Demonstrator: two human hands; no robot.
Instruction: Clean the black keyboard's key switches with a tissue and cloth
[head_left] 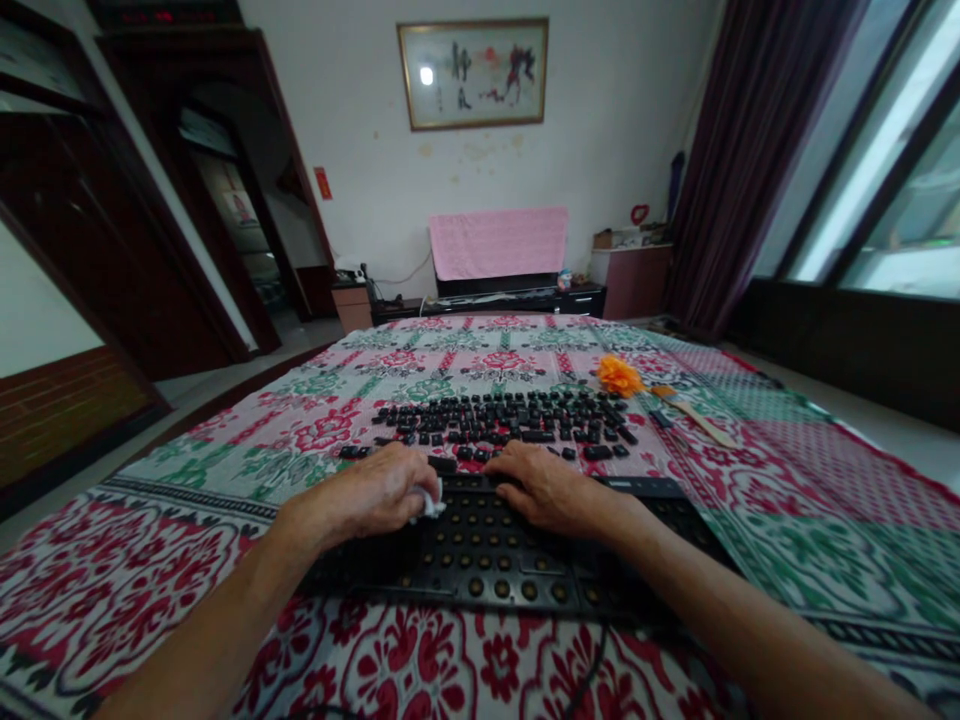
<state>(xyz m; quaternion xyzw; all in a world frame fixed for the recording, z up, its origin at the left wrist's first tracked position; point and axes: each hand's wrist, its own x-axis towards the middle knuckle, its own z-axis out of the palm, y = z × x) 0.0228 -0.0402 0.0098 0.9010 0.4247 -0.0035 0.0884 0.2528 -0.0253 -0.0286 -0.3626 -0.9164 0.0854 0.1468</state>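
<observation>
A black keyboard (495, 558) with its keycaps off lies across the cloth in front of me, rows of round key seats showing. My left hand (382, 488) is closed on a crumpled white tissue (433, 503) over the keyboard's left part. Near the keyboard's top edge rests my right hand (544, 485), its fingers bent and their tips touching around the upper rim; whether they hold anything is hidden. Just beyond both hands, many loose black keycaps (525, 412) lie in rough rows on the cloth.
A patterned red, green and white cloth (420, 660) covers the table. To the right of the keycaps lie an orange fluffy duster head (619, 376) and a flat brush with a pale wooden handle (705, 420). A thin black cable (592, 672) runs from the keyboard towards me.
</observation>
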